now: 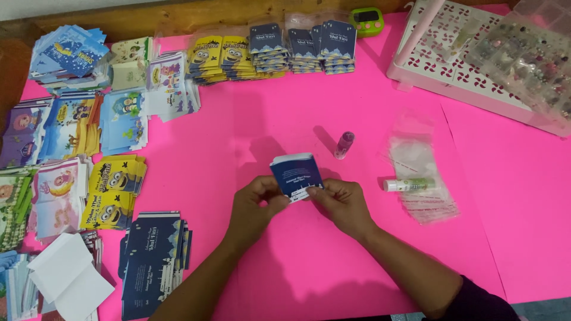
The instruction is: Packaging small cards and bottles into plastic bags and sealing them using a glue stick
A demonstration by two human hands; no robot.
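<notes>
Head view, looking down on a pink table (333, 261). Both hands meet at its middle. The left hand (257, 205) and the right hand (342, 202) each pinch a lower corner of a small dark blue envelope (296, 175), fingers closed on it, holding it tilted just above the table.

Just beyond the envelope a small purple bottle (344, 144) stands upright. To the right a white glue stick (407, 185) lies on a loose pile of clear sleeves (419, 178). A white tray (452, 53) sits at the far right corner, a green timer (367, 21) at the far edge. Stacks of printed envelopes line the far edge and the left side, with a dark blue stack (153, 261) near the left forearm.

Risks, as a judgement: the bottle stands close enough that a forward sweep of either hand could tip it; the round glue stick could roll off the slippery sleeves; too hard a pinch could crease the envelope.
</notes>
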